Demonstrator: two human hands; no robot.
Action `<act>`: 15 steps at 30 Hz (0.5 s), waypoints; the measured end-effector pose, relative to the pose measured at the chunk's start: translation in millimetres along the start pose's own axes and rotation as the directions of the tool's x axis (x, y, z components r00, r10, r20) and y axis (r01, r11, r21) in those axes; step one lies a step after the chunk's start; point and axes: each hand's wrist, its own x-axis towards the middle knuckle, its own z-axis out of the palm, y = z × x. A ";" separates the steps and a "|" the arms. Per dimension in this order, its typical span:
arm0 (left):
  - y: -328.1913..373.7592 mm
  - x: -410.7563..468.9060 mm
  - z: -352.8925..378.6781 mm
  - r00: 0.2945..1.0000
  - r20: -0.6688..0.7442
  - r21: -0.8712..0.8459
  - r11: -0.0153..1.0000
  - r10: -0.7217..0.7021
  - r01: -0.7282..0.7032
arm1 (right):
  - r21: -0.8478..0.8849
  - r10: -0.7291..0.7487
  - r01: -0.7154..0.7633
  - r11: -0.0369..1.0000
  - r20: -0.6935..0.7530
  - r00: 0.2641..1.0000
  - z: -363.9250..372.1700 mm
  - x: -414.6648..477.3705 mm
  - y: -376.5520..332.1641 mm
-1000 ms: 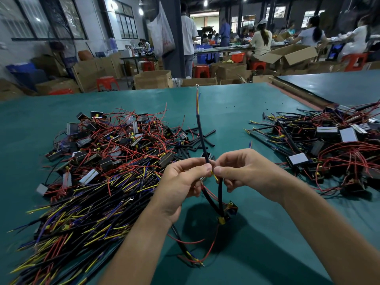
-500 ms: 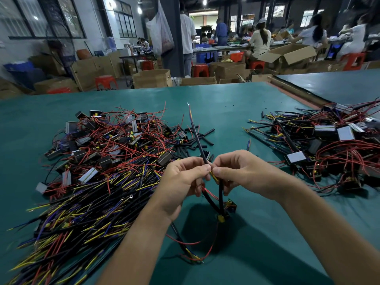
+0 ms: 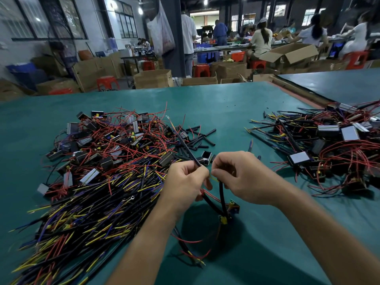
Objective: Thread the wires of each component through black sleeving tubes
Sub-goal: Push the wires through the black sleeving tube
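Observation:
My left hand (image 3: 186, 182) pinches a long black sleeving tube (image 3: 185, 146) that slants up and to the left, with coloured wire ends sticking out of its far tip. My right hand (image 3: 239, 177) pinches a yellow wire at the top of a second, shorter black tube (image 3: 221, 194). Both tubes run down to a small component (image 3: 233, 206) with yellow and blue parts, hanging just above the green table (image 3: 226, 103). Red wires (image 3: 193, 241) trail from it toward me.
A big heap of unsleeved components with red, yellow and blue wires (image 3: 98, 161) lies at the left. Loose short black tubes (image 3: 200, 136) lie behind my hands. A second pile of components (image 3: 329, 145) lies at the right. People work at far tables among cardboard boxes.
The long sleeved tube has swung from nearly upright to leaning left and lower. Both hands keep their pinch at the same spot.

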 end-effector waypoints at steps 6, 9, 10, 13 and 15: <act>1.3 -1.4 -0.8 0.998 0.042 -0.060 0.997 -0.052 0.055 | -0.124 -0.053 0.050 0.991 -0.020 0.998 -0.7 -1.9 -4.3; 1.0 -1.9 0.4 0.997 0.051 -0.079 0.995 -0.049 0.053 | -0.159 -0.073 0.069 0.985 -0.024 0.997 -1.3 -2.4 -5.3; 0.6 -1.8 0.5 0.998 0.051 -0.072 0.996 -0.046 0.050 | -0.161 -0.077 0.072 0.984 -0.025 0.997 -1.5 -2.5 -4.7; 0.6 -1.3 -0.5 0.995 0.076 -0.058 0.996 -0.057 0.062 | -0.120 -0.061 0.056 0.991 -0.045 0.997 -2.9 -1.9 0.0; 1.6 -1.2 -1.5 0.992 0.099 -0.070 0.994 -0.079 0.086 | -0.033 -0.035 0.033 0.999 -0.071 0.997 -4.0 -0.5 2.6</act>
